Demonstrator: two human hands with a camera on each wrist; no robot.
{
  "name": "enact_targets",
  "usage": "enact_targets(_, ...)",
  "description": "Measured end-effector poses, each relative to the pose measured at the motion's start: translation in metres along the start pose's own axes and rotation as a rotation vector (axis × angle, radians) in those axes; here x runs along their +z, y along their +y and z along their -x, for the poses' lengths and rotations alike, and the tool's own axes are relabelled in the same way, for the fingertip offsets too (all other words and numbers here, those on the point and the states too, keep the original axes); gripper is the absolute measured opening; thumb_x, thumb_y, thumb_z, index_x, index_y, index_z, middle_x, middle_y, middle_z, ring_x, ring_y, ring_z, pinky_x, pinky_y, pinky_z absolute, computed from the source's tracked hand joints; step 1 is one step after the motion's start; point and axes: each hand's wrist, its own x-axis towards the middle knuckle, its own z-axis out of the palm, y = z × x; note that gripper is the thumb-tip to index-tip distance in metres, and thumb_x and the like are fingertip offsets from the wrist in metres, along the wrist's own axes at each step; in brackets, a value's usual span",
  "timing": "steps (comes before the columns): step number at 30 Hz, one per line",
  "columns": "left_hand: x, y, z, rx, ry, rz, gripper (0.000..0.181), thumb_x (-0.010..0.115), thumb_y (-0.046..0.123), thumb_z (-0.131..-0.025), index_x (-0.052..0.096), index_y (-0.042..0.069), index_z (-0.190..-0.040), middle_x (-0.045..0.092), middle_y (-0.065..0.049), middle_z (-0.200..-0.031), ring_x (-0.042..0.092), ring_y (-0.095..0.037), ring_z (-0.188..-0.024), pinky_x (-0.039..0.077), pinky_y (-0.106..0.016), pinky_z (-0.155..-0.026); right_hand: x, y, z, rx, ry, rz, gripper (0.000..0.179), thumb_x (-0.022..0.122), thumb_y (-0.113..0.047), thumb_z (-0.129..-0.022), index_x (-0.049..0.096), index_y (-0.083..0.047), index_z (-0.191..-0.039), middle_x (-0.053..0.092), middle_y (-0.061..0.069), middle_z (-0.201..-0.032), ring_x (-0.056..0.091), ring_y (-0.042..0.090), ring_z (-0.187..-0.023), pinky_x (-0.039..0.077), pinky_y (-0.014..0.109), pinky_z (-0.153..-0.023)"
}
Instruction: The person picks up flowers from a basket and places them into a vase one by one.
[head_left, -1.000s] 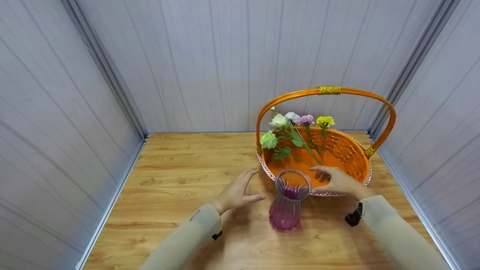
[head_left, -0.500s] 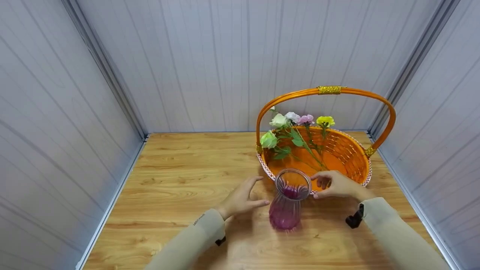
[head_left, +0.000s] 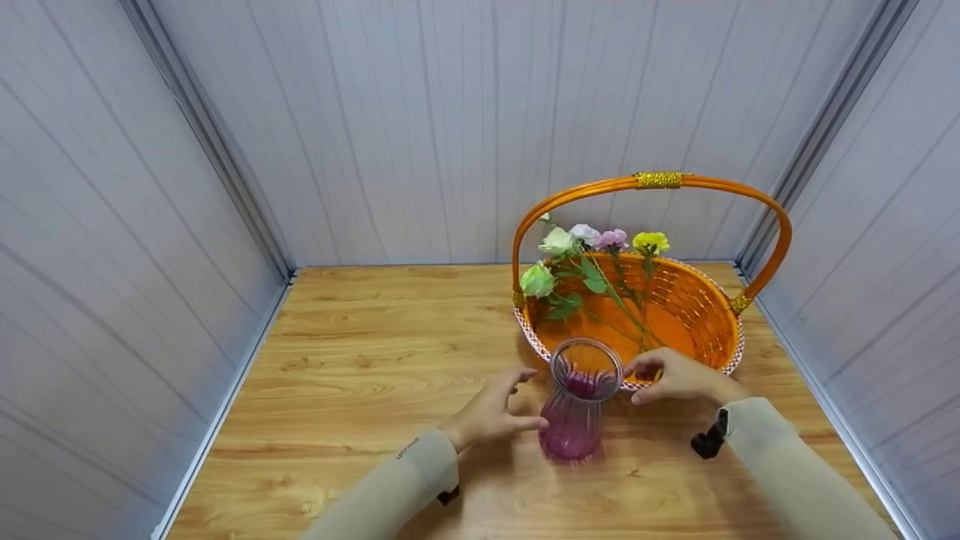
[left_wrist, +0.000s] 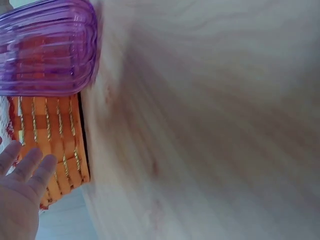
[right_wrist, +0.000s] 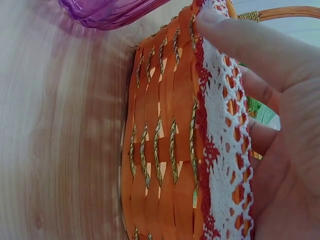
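Observation:
A clear glass vase (head_left: 571, 435) with a purple-pink tint stands upright on the wooden table, in front of an orange woven basket (head_left: 705, 322). My left hand (head_left: 491, 409) is at the vase's left side, thumb and fingers spread apart, thumb tip right by its lower body. To the vase's right, my right hand (head_left: 679, 375) hovers at the basket's front rim. In the right wrist view its thumb (right_wrist: 240, 37) lies outside the white lace trim (right_wrist: 220, 125), with bent fingers on the inner side and space between. Neither hand holds anything.
Several artificial flowers lean in the basket, among them a pale green rose (head_left: 537, 280), a pink bloom (head_left: 612, 238) and a yellow one (head_left: 650, 242). A tall handle (head_left: 660, 181) arches over it. Panelled walls (head_left: 405, 135) enclose the table (head_left: 360, 352) at back and sides.
My left hand has moved right and nearer to me, closer to the vase. The right hand has come back from inside the basket to its front rim, fingers more bent. Vase and basket stay put.

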Motion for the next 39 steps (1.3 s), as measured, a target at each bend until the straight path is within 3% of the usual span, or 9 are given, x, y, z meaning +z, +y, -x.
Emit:
enact_targets(4, 0.007, -0.003, -0.001, 0.016, -0.016, 0.051, 0.086, 0.088, 0.041, -0.092, 0.046, 0.007, -0.158, 0.052, -0.021, -0.162, 0.051, -0.038, -0.15, 0.048, -0.051, -0.124, 0.0, -0.001, 0.0, -0.019, 0.001, -0.015, 0.026, 0.087, -0.013, -0.093, 0.081, -0.009, -0.117, 0.08, 0.006, -0.109, 0.066, 0.013, -0.097, 0.06, 0.036, -0.089)
enact_targets(10, 0.017, -0.008, -0.001, 0.019, -0.026, 0.1, 0.089, 0.092, 0.035, -0.088, 0.046, 0.003, -0.157, 0.051, -0.022, -0.162, 0.052, -0.044, -0.148, 0.051, -0.051, -0.123, -0.001, -0.004, 0.001, -0.042, -0.003, -0.054, 0.016, 0.086, -0.011, -0.093, 0.083, -0.006, -0.108, 0.081, 0.013, -0.102, 0.064, 0.004, -0.084, 0.057, 0.022, -0.075)
enact_targets(18, 0.031, -0.01, 0.002, -0.05, -0.03, 0.201, 0.095, 0.097, 0.024, -0.082, 0.044, 0.007, -0.159, 0.05, -0.018, -0.162, 0.053, -0.04, -0.148, 0.048, -0.049, -0.125, 0.0, -0.002, 0.0, -0.055, 0.006, -0.05, 0.013, 0.084, -0.006, -0.093, 0.084, -0.007, -0.106, 0.081, 0.012, -0.101, 0.063, 0.002, -0.082, 0.056, 0.021, -0.073)
enact_targets(26, 0.044, -0.011, -0.002, 0.0, -0.033, 0.274, 0.092, 0.098, 0.012, -0.078, 0.048, 0.01, -0.155, 0.056, -0.013, -0.154, 0.06, -0.031, -0.142, 0.051, -0.039, -0.122, 0.0, -0.003, 0.001, -0.06, 0.012, -0.063, 0.013, 0.085, -0.008, -0.093, 0.084, -0.006, -0.106, 0.081, 0.013, -0.1, 0.062, 0.002, -0.083, 0.054, 0.019, -0.074)
enact_targets(31, 0.05, -0.01, -0.004, 0.024, -0.013, 0.275, 0.089, 0.098, 0.009, -0.078, 0.048, 0.007, -0.152, 0.058, -0.015, -0.15, 0.062, -0.029, -0.137, 0.053, -0.033, -0.119, 0.001, -0.003, 0.0, -0.04, 0.014, -0.057, 0.012, 0.084, -0.007, -0.094, 0.084, -0.007, -0.106, 0.081, 0.01, -0.101, 0.063, 0.003, -0.084, 0.055, 0.02, -0.075)
enact_targets(39, 0.057, -0.01, -0.004, 0.02, 0.028, 0.261, 0.088, 0.099, 0.014, -0.078, 0.051, 0.011, -0.151, 0.061, -0.01, -0.148, 0.06, -0.024, -0.139, 0.052, -0.035, -0.12, 0.001, 0.001, 0.0, -0.016, 0.003, -0.06, 0.012, 0.084, -0.008, -0.094, 0.084, -0.009, -0.106, 0.081, 0.01, -0.101, 0.063, 0.004, -0.083, 0.056, 0.02, -0.075)
